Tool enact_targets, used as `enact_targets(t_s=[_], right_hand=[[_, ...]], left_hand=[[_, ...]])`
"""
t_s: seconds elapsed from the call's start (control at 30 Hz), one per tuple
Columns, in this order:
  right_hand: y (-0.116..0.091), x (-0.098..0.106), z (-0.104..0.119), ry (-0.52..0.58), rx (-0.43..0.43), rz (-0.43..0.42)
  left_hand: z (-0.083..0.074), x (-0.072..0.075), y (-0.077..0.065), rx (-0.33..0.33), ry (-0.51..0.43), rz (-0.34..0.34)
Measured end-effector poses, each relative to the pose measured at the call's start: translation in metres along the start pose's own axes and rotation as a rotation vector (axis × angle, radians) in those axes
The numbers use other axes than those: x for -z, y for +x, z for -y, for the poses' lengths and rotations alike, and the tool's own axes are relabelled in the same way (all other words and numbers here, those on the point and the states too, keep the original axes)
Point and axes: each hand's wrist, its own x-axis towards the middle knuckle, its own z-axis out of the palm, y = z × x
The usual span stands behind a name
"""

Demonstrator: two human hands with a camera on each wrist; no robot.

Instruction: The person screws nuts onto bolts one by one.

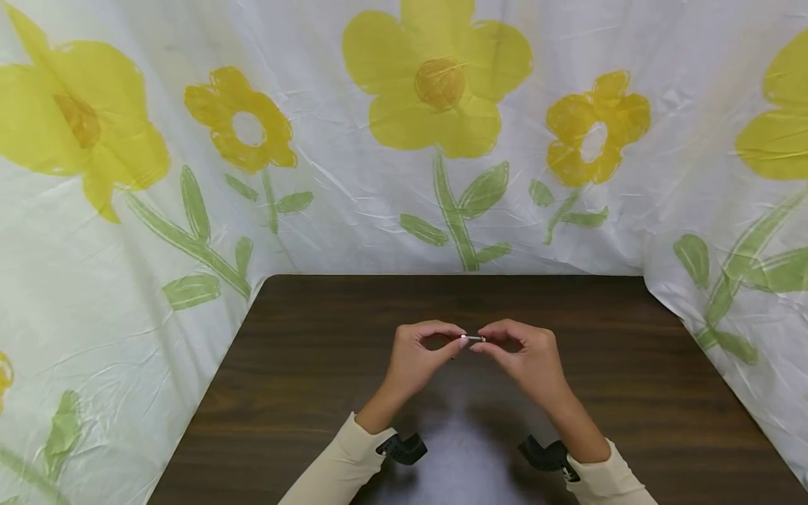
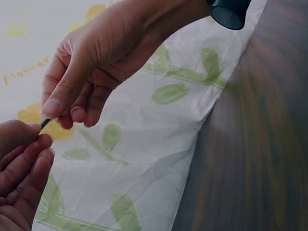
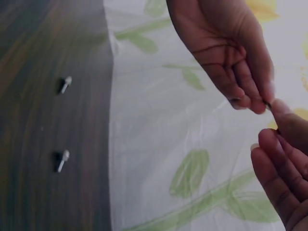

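Out above the table, a small silver bolt (image 1: 475, 339) is held level between the two hands. My left hand (image 1: 412, 359) pinches its left end between thumb and fingertips. At the other end, the thumb and fingertips of my right hand (image 1: 534, 359) pinch it near a wider part. Only a short dark piece of the bolt (image 2: 45, 123) shows between the fingers in the left wrist view; the fingertips hide both ends. Two similar bolts (image 3: 61, 161), (image 3: 66, 85) lie apart on the tabletop in the right wrist view.
The dark wood-grain table (image 1: 303, 393) has a rounded far left corner. A white cloth with yellow flowers (image 1: 353, 210) hangs behind it and along both sides. Black devices (image 1: 404, 449) are strapped at both wrists, over cream sleeves (image 1: 341, 466).
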Motion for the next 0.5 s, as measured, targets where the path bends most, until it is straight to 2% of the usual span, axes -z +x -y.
enact_targets(t_s=[0.13,0.3,0.5], right_hand=[[0.003,-0.001,0.003,0.052,0.007,-0.008],[0.008,0.000,0.007,0.124,0.061,0.015],[0.014,0.001,0.009,0.080,0.163,0.030]], left_hand=[[-0.013,0.003,0.002,-0.028,-0.030,-0.023],[-0.019,0.008,0.004,-0.051,-0.004,-0.031],[-0.024,0.014,0.006,-0.110,0.028,-0.013]])
